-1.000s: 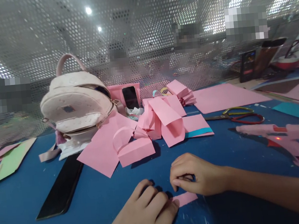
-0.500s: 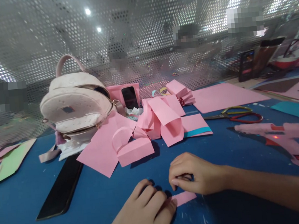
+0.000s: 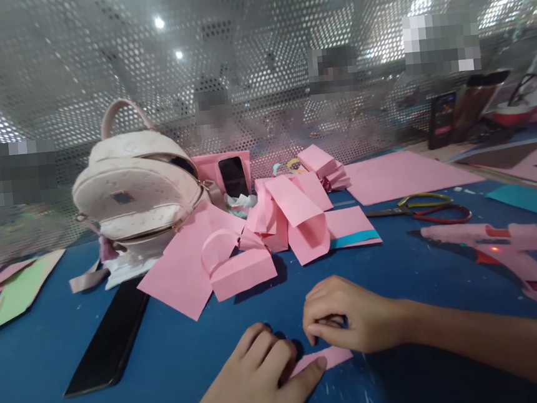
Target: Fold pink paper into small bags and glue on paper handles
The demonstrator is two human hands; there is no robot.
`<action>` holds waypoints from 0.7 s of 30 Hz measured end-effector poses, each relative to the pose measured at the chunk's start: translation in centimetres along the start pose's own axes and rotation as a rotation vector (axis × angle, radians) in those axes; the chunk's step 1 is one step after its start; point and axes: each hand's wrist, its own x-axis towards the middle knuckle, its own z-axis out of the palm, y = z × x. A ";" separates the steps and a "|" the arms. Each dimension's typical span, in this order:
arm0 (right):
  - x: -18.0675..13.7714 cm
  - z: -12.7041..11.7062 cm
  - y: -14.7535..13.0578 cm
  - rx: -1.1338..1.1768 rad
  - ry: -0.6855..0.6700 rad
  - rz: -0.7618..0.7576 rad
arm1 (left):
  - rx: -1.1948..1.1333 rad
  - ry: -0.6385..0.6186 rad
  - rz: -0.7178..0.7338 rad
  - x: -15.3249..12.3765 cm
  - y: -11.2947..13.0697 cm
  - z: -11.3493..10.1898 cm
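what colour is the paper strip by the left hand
Pink; the paper strip shows best in the head view.

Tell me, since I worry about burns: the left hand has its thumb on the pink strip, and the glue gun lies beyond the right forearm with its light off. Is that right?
Not quite: the light on the glue gun glows red in the head view. The left hand does have its thumb on the pink strip, and the gun lies beyond the right forearm.

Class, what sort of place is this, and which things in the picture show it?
Probably a craft workspace: a pink glue gun and scissors lie on the blue table, and a pink paper strip lies partly under the left hand.
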 end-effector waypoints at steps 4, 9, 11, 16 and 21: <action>0.1 0.0 0.0 0.000 0.001 -0.005 | -0.012 0.005 -0.004 0.2 0.0 -0.3; 0.0 -0.1 0.0 0.003 0.003 -0.010 | 0.004 0.042 0.003 0.5 0.0 -0.4; 0.0 -0.1 -0.1 0.001 0.003 -0.013 | 0.019 0.056 0.007 0.5 0.0 -0.4; 0.0 -0.1 -0.1 0.001 -0.004 -0.002 | 0.047 0.054 0.025 0.4 -0.1 -0.2; -0.1 0.1 0.1 -0.003 -0.009 0.007 | 0.051 0.015 0.017 0.1 0.0 0.0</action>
